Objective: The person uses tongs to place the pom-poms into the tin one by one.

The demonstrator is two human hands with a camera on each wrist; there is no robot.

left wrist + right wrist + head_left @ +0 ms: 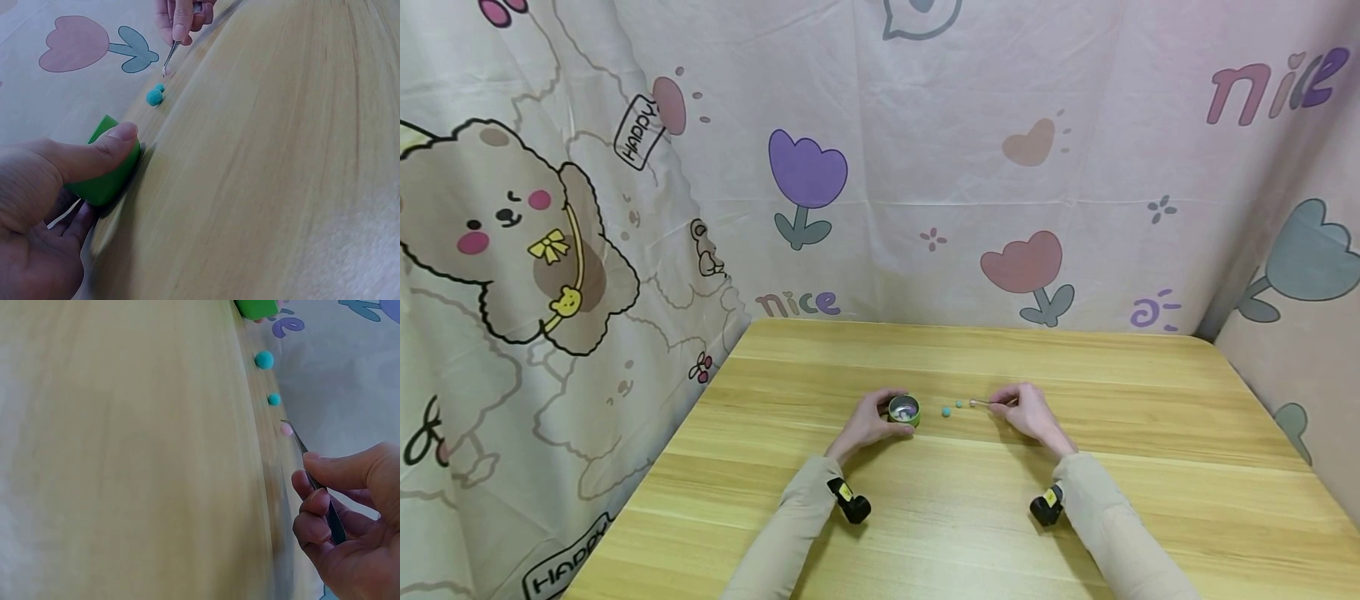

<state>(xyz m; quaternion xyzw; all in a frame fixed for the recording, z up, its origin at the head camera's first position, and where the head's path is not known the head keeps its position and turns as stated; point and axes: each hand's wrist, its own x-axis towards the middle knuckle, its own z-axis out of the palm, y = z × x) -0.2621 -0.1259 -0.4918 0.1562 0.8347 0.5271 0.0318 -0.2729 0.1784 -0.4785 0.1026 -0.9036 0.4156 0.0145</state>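
Observation:
My left hand grips a small round green tin from the left side, thumb along its near wall. In the head view the tin's open top shows a silvery inside with small pale pieces in it. My right hand pinches dark metal tweezers with a bent tip, pointed left. At that tip is a small pink pompom, low over the tabletop; I cannot tell whether the tips clasp it. Between tin and tweezers lie a larger teal pompom and a smaller teal pompom.
A wood-grain table extends around both hands, its far edge meeting a printed curtain with flowers and lettering. Another curtain with a bear print hangs along the left side. Black wrist cameras sit on both sleeves.

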